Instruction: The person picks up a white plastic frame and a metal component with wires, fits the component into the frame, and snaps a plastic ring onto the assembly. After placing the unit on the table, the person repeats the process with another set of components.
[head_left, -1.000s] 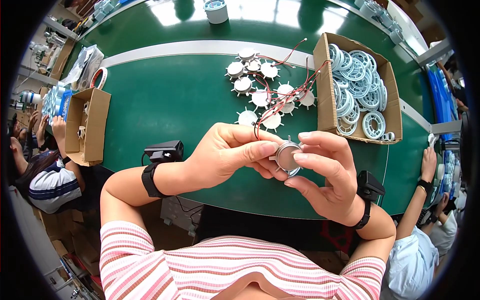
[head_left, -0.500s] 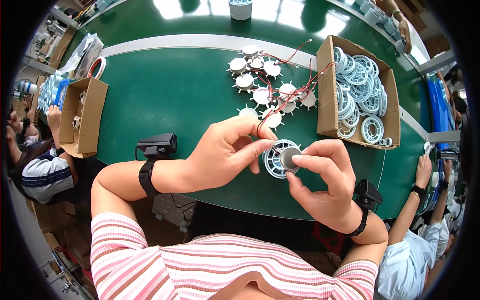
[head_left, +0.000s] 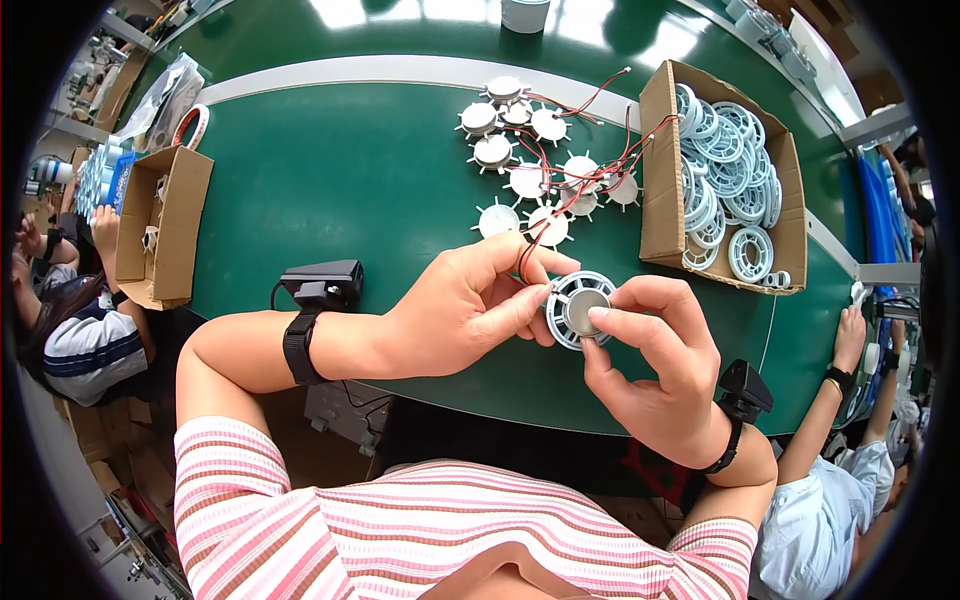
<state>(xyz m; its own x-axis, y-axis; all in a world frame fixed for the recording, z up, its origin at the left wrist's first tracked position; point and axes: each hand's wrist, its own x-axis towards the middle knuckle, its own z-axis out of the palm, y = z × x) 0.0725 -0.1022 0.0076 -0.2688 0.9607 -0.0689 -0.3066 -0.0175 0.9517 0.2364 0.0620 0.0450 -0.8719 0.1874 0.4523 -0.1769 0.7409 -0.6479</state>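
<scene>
Between my hands, above the green table, is a light-blue spoked plastic ring with a round silver disc at its centre. My left hand is closed in a pinch on the ring's left side; thin red and black wires run over its fingers. My right hand pinches the disc, thumb below and index finger on its face. Whether the disc is fully seated in the ring I cannot tell. Just beyond lie several white-and-silver motor discs with short radial prongs and red and black wires.
A cardboard box of light-blue rings stands at the right. Another cardboard box sits at the left, near a tape roll and a clear plastic bag. A light-blue cup-shaped part stands at the back. Co-workers sit on both sides.
The ring has come up between my hands and tilted to face me. The silver disc now lies at its middle, where before it was held over the right part.
</scene>
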